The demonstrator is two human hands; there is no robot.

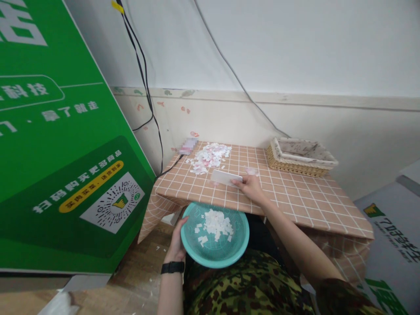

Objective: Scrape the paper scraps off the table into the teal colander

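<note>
My left hand [177, 239] grips the left rim of a round teal plastic strainer basket [244, 236], which is held in front of the table's front edge. Many small white paper scraps [217, 222] lie heaped in the middle of the basket. Over the table, my right hand [251, 187] pinches one end of a flat white rectangular plate with rounded corners [225, 177], its exact kind unclear. Beyond the plate, a spread pile of white and pinkish paper scraps [212, 155] covers the table's far left part.
A brown checked tablecloth [305, 197] covers the table [331, 210]. A lined wicker basket [300, 164] stands at the back right. A blurred-out item [188, 146] lies by the wall with a black cable [170, 166]. A large green panel [59, 175] rises at left; more scraps dot the floor.
</note>
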